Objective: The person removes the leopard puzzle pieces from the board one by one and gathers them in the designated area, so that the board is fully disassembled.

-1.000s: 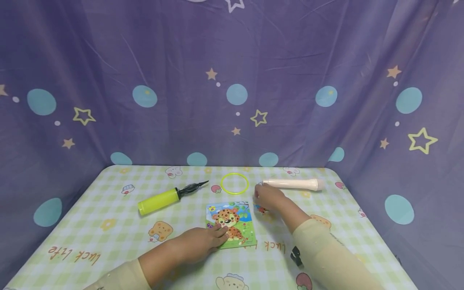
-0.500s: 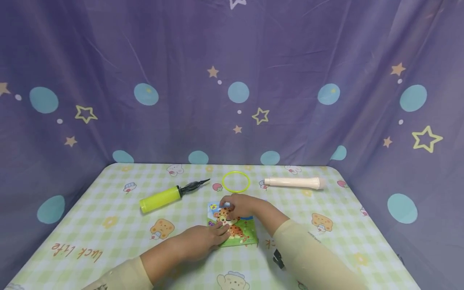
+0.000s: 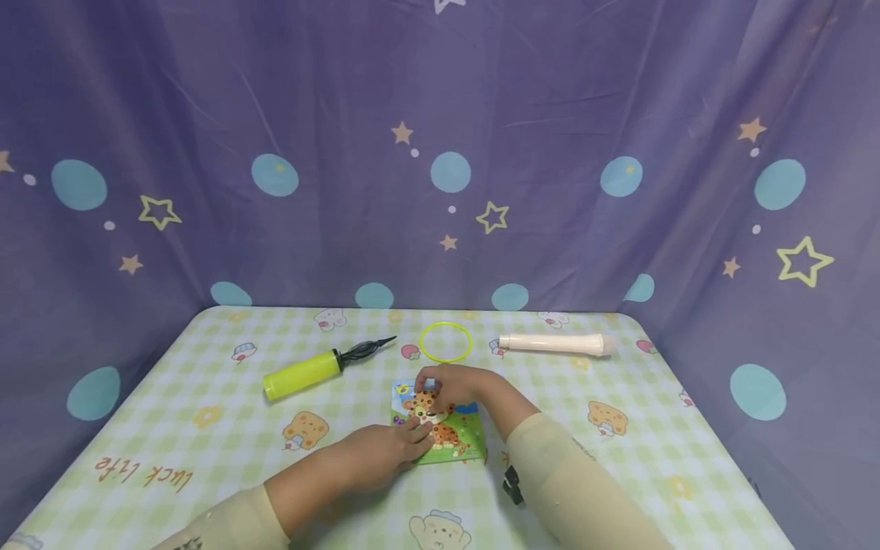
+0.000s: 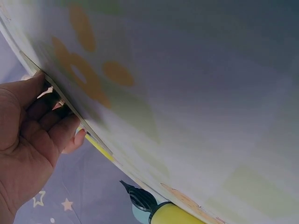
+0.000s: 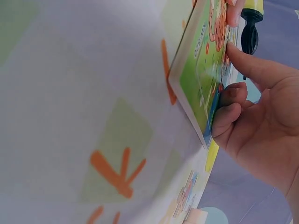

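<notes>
A square puzzle board (image 3: 462, 443) with a spotted leopard picture lies flat in the middle of the table. My left hand (image 3: 412, 437) lies on the cloth, and its straight fingers touch the board's near-left corner; the left wrist view shows that hand (image 4: 42, 126) at the board's thin edge. My right hand (image 3: 440, 389) is over the board's far part, fingers curled on a small puzzle piece against the picture. In the right wrist view, one finger of the right hand (image 5: 233, 98) touches the board (image 5: 201, 79) and the others curl at its edge.
A yellow hand pump (image 3: 302, 374) with a black nozzle lies at the left behind the board. A yellow ring (image 3: 445, 341) and a cream tube (image 3: 553, 344) lie further back. The checked tablecloth (image 3: 206, 458) ends at purple curtains on three sides.
My right hand came from the cloth right of the board, leftward onto the board's far part, and stays there. The left hand has kept its place.
</notes>
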`<state>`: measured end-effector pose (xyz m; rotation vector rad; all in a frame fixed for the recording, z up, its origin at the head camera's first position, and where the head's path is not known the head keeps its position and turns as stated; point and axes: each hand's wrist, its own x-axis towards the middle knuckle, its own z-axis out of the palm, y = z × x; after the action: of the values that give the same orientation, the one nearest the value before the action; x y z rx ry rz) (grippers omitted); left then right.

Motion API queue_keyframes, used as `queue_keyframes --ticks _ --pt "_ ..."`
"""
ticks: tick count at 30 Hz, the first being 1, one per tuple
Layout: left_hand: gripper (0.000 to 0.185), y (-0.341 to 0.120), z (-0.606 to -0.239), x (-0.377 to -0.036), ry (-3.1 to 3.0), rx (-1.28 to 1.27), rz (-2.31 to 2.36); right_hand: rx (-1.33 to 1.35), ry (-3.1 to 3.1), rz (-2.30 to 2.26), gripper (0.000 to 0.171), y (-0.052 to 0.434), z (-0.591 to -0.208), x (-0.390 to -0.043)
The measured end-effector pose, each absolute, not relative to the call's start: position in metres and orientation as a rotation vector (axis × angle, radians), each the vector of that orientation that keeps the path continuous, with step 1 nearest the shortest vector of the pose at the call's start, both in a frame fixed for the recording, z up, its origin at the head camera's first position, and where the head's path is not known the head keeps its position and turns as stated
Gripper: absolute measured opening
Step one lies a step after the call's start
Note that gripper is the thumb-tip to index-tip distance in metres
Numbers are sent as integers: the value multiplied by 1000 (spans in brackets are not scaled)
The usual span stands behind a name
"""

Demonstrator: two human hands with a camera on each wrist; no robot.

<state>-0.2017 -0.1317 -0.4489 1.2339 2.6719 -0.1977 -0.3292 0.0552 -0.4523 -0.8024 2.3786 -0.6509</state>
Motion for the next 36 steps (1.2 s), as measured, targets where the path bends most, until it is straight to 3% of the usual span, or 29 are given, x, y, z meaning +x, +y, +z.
queue_keyframes --ticks 36 --pt "48 -131 -444 -201 2656 1177 -146 -716 2404 -725 30 60 -452 -325"
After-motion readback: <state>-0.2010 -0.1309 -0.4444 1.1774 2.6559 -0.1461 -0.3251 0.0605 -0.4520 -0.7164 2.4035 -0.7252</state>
